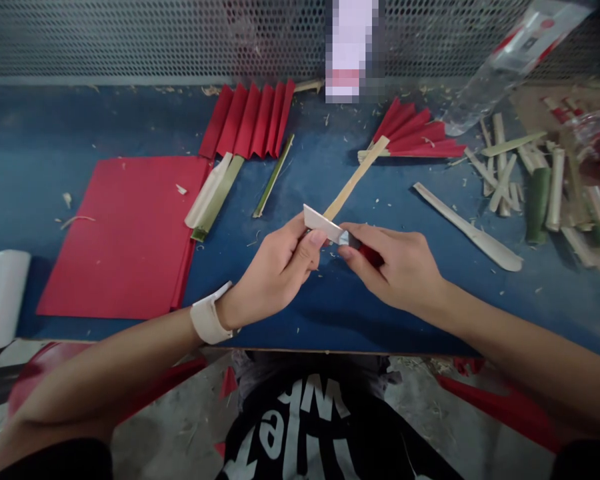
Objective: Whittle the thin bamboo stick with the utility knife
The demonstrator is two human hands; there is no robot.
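My right hand (395,267) grips a knife by its red handle, and the flat silver knife blade (323,224) points left. My left hand (280,270) pinches a thin bamboo strip (356,178) that runs up and to the right from my fingers, with my thumb pressed near the blade. The blade lies across the strip's near end. Both hands hover over the blue table (330,300) near its front edge. A white band wraps my left wrist.
A flat stack of red paper (125,233) lies at the left, a pleated red sheet (250,120) behind it with bamboo slats (215,197). A folded red fan (415,133) sits at back right. Loose bamboo pieces (510,180) pile at the right, by a plastic bag (510,60).
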